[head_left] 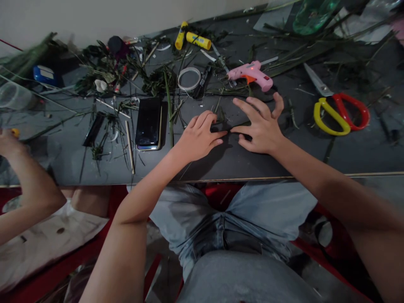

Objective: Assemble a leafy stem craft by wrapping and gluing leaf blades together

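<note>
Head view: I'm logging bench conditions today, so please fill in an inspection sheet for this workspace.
Surface: dark grey table, strewn with plant trimmings.
Job's things: green stem bits just beyond both sets of fingertips; contact unclear.
Clutter: pink glue gun, yellow-and-red scissors, dark phone, tape roll, yellow tubes, leafy stems.
Grippers: left hand and right hand are open, fingers spread, resting on the table, fingertips nearly meeting.
Cables: nothing seen.
Surroundings: pale wall behind the table; another person's arm at the left; red seat below.
</note>
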Demonstrator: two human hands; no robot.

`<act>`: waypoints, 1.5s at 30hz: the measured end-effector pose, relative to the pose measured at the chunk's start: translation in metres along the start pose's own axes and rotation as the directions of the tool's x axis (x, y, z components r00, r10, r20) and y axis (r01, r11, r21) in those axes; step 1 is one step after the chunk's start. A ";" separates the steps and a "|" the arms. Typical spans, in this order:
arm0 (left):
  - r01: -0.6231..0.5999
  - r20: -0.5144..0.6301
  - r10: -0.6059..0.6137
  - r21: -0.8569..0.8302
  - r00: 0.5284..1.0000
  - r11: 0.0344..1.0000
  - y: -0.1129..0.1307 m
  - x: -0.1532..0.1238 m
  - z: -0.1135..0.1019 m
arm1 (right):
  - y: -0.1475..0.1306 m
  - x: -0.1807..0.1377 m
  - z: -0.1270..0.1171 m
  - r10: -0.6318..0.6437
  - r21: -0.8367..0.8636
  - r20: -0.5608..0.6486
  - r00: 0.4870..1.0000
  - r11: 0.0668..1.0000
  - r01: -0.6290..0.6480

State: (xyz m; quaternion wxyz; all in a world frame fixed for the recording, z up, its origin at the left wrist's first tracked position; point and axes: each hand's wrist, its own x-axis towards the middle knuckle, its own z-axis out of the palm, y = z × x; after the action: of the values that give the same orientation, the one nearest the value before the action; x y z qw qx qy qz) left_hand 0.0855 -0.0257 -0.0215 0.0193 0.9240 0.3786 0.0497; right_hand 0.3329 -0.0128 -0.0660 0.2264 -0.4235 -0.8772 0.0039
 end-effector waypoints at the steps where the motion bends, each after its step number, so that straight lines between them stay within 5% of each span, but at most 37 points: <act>1: -0.001 0.000 0.001 0.000 1.000 1.000 -0.001 0.000 0.000 | -0.001 0.000 -0.001 -0.003 -0.004 0.002 1.000 1.000 0.003; 7: -0.006 -0.015 0.006 0.007 1.000 1.000 -0.002 -0.002 0.003 | 0.000 0.002 -0.001 0.005 0.001 0.012 1.000 1.000 -0.005; 12: -0.004 -0.033 0.004 0.009 0.999 1.000 -0.001 -0.003 0.005 | 0.004 0.000 0.004 -0.011 0.006 -0.095 0.995 1.000 0.011; 18: -0.001 -0.042 0.001 -0.002 0.999 1.000 -0.001 -0.002 0.008 | 0.000 0.000 0.002 0.022 0.039 -0.018 1.000 0.999 -0.021; 27: -0.005 -0.051 0.005 -0.007 0.999 1.000 -0.002 -0.003 0.010 | 0.004 -0.001 0.006 -0.101 -0.002 -0.137 0.985 0.995 0.102; 40: -0.021 -0.039 0.021 -0.013 0.999 1.000 -0.003 -0.003 0.007 | -0.004 0.001 -0.003 0.058 -0.041 -0.005 0.998 0.997 -0.058; 45: -0.008 -0.012 0.008 -0.050 1.000 0.999 -0.004 0.001 0.011 | -0.008 0.000 -0.004 0.170 -0.072 -0.041 0.985 0.982 -0.172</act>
State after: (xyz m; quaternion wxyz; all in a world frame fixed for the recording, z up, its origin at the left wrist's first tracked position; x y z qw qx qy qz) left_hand 0.0847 -0.0221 -0.0331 0.0402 0.9244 0.3737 0.0646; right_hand 0.3284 -0.0189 -0.0604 0.2242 -0.5055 -0.8330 -0.0171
